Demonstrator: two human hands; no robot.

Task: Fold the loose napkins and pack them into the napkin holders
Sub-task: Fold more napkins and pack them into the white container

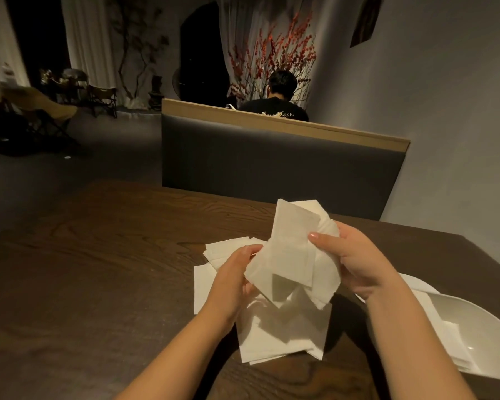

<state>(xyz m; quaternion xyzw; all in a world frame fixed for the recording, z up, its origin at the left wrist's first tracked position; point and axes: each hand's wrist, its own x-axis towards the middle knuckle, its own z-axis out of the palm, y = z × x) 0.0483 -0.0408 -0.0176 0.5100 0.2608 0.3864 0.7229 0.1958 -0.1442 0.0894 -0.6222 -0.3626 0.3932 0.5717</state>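
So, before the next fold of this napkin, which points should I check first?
1. Both hands hold the napkin: ok, left hand and right hand grip its sides.
2. Napkin lifted off the pile: ok, it is above the loose napkins.
3. Edges lined up: not ok, the sheet hangs crumpled and uneven.
4. Bare table for pressing a crease: ok, to the left.
5. Napkin holder within reach: cannot tell, only a white dish shows at the right.
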